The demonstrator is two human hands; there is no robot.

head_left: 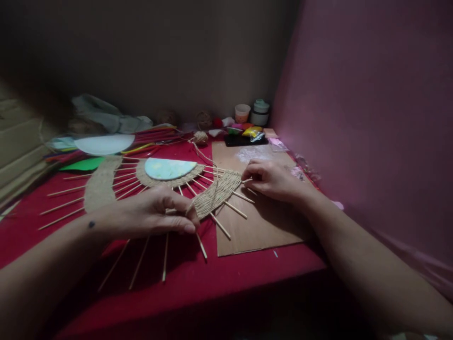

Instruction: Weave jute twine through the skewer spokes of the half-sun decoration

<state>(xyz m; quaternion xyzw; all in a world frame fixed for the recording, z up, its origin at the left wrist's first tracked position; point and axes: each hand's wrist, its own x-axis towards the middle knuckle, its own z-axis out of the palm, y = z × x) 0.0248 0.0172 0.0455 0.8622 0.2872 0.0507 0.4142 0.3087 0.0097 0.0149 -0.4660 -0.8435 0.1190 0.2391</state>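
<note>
Sunburst frame [166, 170]: half-round pale-blue centre ringed in jute, bamboo skewers [226, 206] fanning outward, flat on red tablecloth [247, 271] and partly over cardboard sheet [262, 222].
Woven jute panel [215, 191]: leaf-shaped, spanning several skewers at frame's right.
Left hand [152, 215]: pinching panel's lower end, thumb on top.
Right hand [272, 179]: fingers curled at panel's upper tip; strand itself too fine to tell.
Jute twine ball [200, 137]: behind, well apart.
Handling, by judgement: even tension, rows packed snug, skewers held flat.

No text, label, brand or number can be read anywhere.
</note>
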